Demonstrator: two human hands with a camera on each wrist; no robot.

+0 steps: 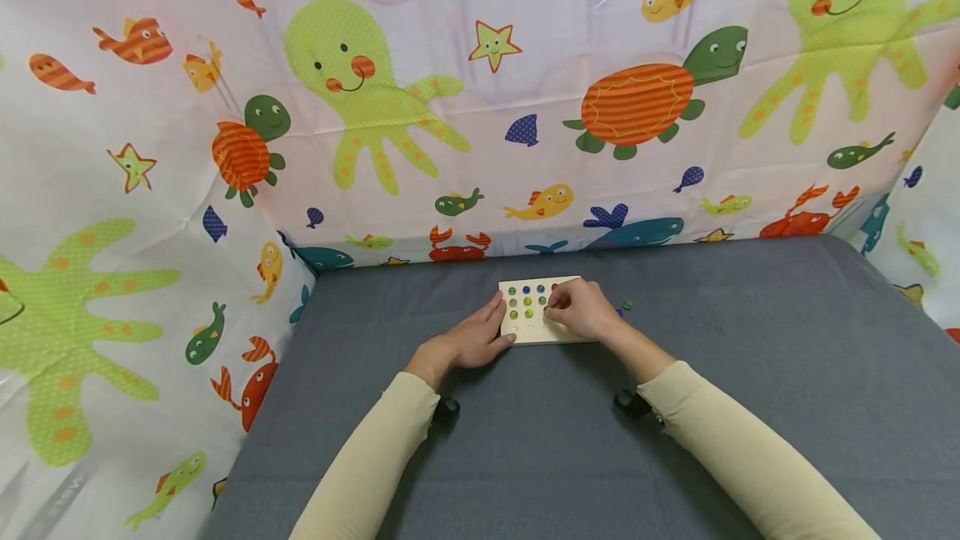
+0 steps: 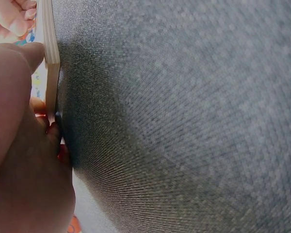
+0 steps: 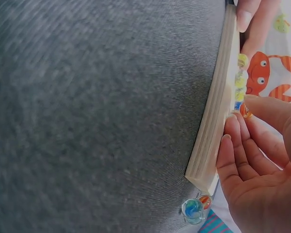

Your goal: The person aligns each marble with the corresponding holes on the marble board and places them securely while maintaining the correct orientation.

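A pale wooden board (image 1: 536, 330) lies flat on the grey cloth, with rows of blue, green and yellow marbles (image 1: 527, 302) set in its holes. My left hand (image 1: 480, 333) rests against the board's left edge with fingers fairly straight. Its thumb (image 2: 19, 63) presses the board's side (image 2: 51, 43). My right hand (image 1: 579, 308) hovers over the board's right part with curled fingers. It pinches an orange marble (image 3: 245, 111) just above the board's face (image 3: 217, 116). Several holes lie hidden under this hand.
Two loose marbles, green (image 1: 627, 304) and purple (image 1: 619, 312), lie on the grey tabletop (image 1: 750, 340) just right of the board; they appear at the board's corner (image 3: 194, 208) in the right wrist view. Sea-animal curtains (image 1: 525, 107) wall in the back and both sides.
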